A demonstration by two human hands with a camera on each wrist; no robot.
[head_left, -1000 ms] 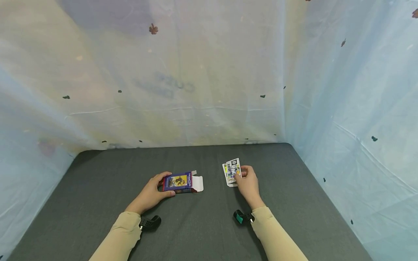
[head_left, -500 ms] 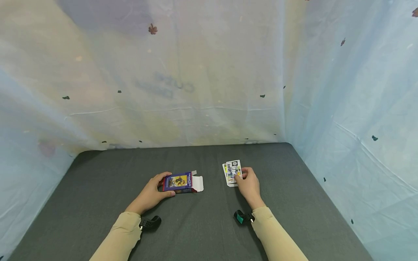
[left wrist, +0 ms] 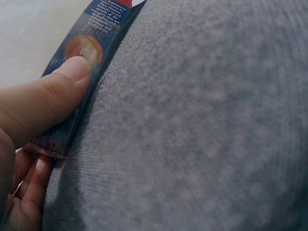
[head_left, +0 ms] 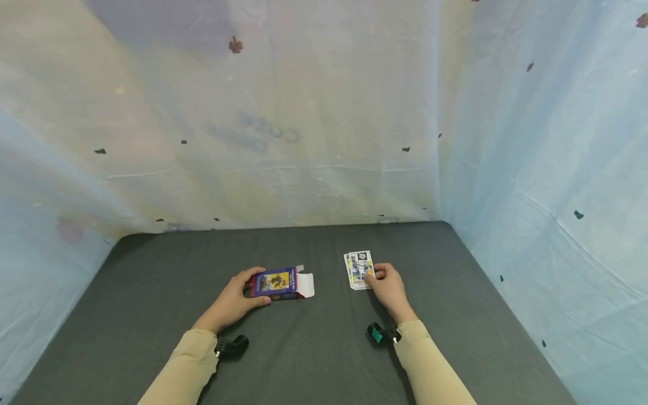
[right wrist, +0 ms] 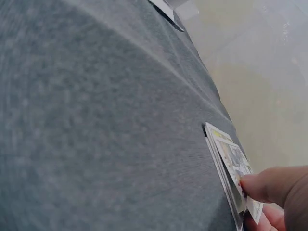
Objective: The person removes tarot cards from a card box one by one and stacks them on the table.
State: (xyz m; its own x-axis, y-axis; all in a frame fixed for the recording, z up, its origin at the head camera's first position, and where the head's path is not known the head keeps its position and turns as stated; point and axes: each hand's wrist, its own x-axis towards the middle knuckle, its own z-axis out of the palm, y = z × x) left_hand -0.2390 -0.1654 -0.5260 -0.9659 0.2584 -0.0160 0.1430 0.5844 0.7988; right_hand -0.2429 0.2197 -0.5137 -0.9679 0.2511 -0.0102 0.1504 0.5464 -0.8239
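A dark blue and red card box (head_left: 275,282) with a yellow picture lies on the table, its white end flap (head_left: 306,285) folded out to the right. My left hand (head_left: 235,298) grips the box at its left end; in the left wrist view the thumb (left wrist: 72,72) presses its printed side. To the right lies a small stack of white-bordered picture cards (right wrist: 219,139). My right hand (head_left: 388,287) pinches a card (head_left: 361,265) by its right side, over that stack. In the right wrist view this card tilts slightly up from the cards beneath.
The table is covered with dark grey cloth (head_left: 304,354). Pale patterned sheeting (head_left: 314,112) hangs behind it and along both sides. A black wrist strap mount (head_left: 234,346) sits at the left wrist, and another wrist mount (head_left: 377,333) at the right.
The pinched card has come down toward me and lines up more closely with the stack. My right hand has shifted slightly right and nearer. The left hand and box stay in place.
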